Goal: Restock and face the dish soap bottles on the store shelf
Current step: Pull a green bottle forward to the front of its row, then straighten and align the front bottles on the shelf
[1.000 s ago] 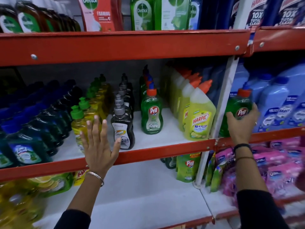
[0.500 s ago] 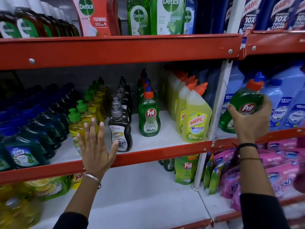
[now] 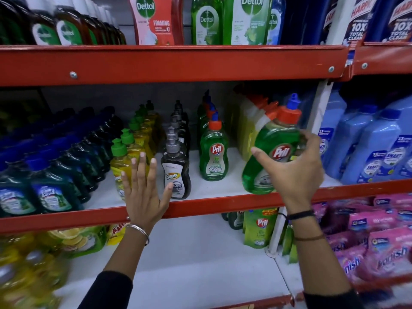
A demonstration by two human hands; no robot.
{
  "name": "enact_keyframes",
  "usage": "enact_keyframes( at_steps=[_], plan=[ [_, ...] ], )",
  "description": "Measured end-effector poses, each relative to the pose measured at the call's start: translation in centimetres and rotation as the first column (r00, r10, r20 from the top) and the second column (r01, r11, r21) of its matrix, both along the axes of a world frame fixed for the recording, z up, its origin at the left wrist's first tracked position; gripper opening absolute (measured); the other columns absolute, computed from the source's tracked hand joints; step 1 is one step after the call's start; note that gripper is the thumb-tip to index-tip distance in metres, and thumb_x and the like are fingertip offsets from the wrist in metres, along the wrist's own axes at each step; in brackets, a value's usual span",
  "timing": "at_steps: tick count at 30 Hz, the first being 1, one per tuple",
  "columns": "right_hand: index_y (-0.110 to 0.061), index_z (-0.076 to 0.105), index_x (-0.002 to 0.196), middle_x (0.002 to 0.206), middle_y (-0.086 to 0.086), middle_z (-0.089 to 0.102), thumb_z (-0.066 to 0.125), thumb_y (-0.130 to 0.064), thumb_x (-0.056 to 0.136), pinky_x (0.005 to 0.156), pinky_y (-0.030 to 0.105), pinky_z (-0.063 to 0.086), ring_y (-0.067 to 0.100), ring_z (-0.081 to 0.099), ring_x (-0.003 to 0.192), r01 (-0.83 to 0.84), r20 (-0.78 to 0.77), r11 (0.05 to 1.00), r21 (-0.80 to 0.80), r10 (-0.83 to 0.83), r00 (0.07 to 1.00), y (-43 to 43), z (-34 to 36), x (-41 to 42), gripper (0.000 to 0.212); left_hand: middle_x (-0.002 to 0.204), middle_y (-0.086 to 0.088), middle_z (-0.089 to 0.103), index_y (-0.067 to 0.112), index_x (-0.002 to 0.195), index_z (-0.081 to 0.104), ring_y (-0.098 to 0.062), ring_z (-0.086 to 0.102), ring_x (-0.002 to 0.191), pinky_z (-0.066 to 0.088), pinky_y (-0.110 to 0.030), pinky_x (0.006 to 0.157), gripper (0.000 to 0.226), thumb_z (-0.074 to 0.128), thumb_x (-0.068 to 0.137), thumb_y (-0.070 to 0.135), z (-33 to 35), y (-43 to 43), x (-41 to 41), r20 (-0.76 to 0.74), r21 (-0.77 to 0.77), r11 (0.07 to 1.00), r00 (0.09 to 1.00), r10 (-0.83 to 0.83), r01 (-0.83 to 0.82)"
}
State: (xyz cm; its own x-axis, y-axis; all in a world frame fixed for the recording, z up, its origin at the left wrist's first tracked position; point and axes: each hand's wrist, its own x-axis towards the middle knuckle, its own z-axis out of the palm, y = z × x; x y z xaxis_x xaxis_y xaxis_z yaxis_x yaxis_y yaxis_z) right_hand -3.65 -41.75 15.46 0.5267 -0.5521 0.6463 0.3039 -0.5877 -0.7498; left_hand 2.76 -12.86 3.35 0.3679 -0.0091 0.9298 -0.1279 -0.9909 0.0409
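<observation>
My right hand (image 3: 296, 175) grips a green Pril dish soap bottle (image 3: 267, 152) with an orange cap, tilted, in the air in front of the yellow Harpic bottles (image 3: 249, 130). A row of the same green Pril bottles (image 3: 214, 152) stands upright on the middle shelf (image 3: 211, 201), just left of the held one. My left hand (image 3: 142, 192) is flat and open with fingers spread, against the red shelf edge in front of the yellow green-capped bottles (image 3: 124, 157) and beside the dark Super bottles (image 3: 176, 172).
Dark blue and green bottles (image 3: 49, 188) fill the shelf's left. Blue jugs (image 3: 374, 148) stand right of the white upright (image 3: 321, 112). Dettol bottles (image 3: 207, 21) line the top shelf. Below are Pril pouches (image 3: 260, 228), pink packs (image 3: 379, 241) and bare white shelf (image 3: 189, 259).
My right hand has carried the green Pril bottle leftward, from the blue-jug bay past the white upright to in front of the Harpic bottles. My left hand stays at the shelf edge.
</observation>
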Motion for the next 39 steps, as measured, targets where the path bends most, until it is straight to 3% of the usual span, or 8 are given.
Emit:
enact_keyframes(
  at_steps=[4,10,23,25,27,30,36,39],
  plan=[
    [-0.021,0.048,0.119,0.119,-0.002,0.062,0.082,-0.059,0.049,0.072,0.022,0.036,0.004,0.047,0.093,-0.096,-0.069,0.995,-0.016,0.095,0.993,3.7,-0.5,1.5,0.087,0.157,-0.013,0.022,0.017,0.153,0.014,-0.020,0.003,0.151,0.001,-0.046,0.121,0.069,0.032,0.098,0.054,-0.1,0.0,0.1,0.006,-0.006,1.000,1.000,0.011,-0.011],
    [-0.021,0.047,0.118,0.118,0.000,0.062,0.081,-0.062,0.047,0.070,0.025,0.037,0.021,0.061,0.102,-0.136,-0.181,0.989,-0.065,0.122,0.976,7.2,-2.1,4.4,0.089,0.156,-0.012,0.024,0.020,0.153,0.014,-0.021,0.005,0.151,0.000,-0.046,0.122,0.067,0.030,0.098,0.053,-0.1,0.1,0.2,0.020,0.038,0.999,1.000,0.015,-0.016],
    [-0.016,0.039,0.129,0.128,0.007,0.057,0.070,-0.067,0.062,0.079,0.034,0.047,0.026,0.059,0.110,-0.235,-0.307,0.960,-0.154,0.179,0.935,7.8,-4.6,5.4,0.090,0.155,-0.010,0.024,0.017,0.151,0.019,-0.021,0.007,0.151,0.007,-0.047,0.122,0.061,0.038,0.099,0.040,-0.1,-0.4,-0.3,0.023,-0.038,0.991,0.991,-0.128,0.129],
    [-0.017,0.040,0.131,0.127,0.003,0.058,0.062,-0.064,0.072,0.082,0.031,0.048,0.017,0.059,0.108,-0.404,-0.291,0.910,0.095,0.414,0.863,7.1,-5.0,5.0,0.078,0.153,-0.011,0.028,0.009,0.146,0.028,-0.022,0.012,0.150,0.013,-0.042,0.122,0.055,0.043,0.097,0.029,0.1,-1.4,-1.3,0.047,-0.121,0.937,0.944,-0.326,0.329],
    [-0.018,0.043,0.129,0.132,0.004,0.055,0.048,-0.063,0.081,0.091,0.027,0.045,0.006,0.056,0.107,-0.516,-0.189,0.767,0.381,0.611,0.769,6.1,-5.6,4.6,0.066,0.150,-0.007,0.034,0.006,0.141,0.035,-0.018,0.023,0.147,0.023,-0.036,0.120,0.048,0.043,0.096,0.021,0.6,-3.3,-2.7,0.029,-0.235,0.809,0.836,-0.548,0.539],
    [-0.019,0.038,0.140,0.148,0.007,0.042,0.026,-0.079,0.071,0.112,0.044,0.032,0.020,0.044,0.131,-0.524,-0.152,0.610,0.594,0.725,0.672,4.9,-6.2,4.4,0.092,0.151,-0.004,0.038,0.008,0.143,0.039,-0.013,0.031,0.143,0.030,-0.032,0.116,0.047,0.038,0.098,0.023,1.6,-7.2,-4.8,-0.012,-0.475,0.568,0.640,-0.768,0.672],
    [-0.021,0.032,0.144,0.155,0.011,0.028,0.015,-0.078,0.065,0.118,0.052,0.018,0.028,0.026,0.143,-0.589,-0.115,0.506,0.630,0.811,0.573,4.6,-5.9,3.9,0.099,0.151,0.029,0.004,0.035,0.151,0.005,0.013,0.004,0.141,0.008,-0.014,0.118,0.066,0.016,0.092,0.062,4.3,-12.0,-5.5,-0.118,-0.893,0.306,0.487,-0.866,0.329],
    [-0.017,0.033,0.143,0.155,0.010,0.028,0.014,-0.078,0.064,0.118,0.049,0.020,0.027,0.025,0.143,-0.601,-0.137,0.509,0.616,0.821,0.555,4.5,-5.9,3.8,0.101,0.147,0.030,0.008,0.036,0.152,0.004,0.015,0.010,0.133,0.013,0.009,0.096,0.108,0.007,0.062,0.097,4.5,-11.7,-4.4,-0.150,-0.918,0.298,0.466,-0.872,0.261]
  ],
)
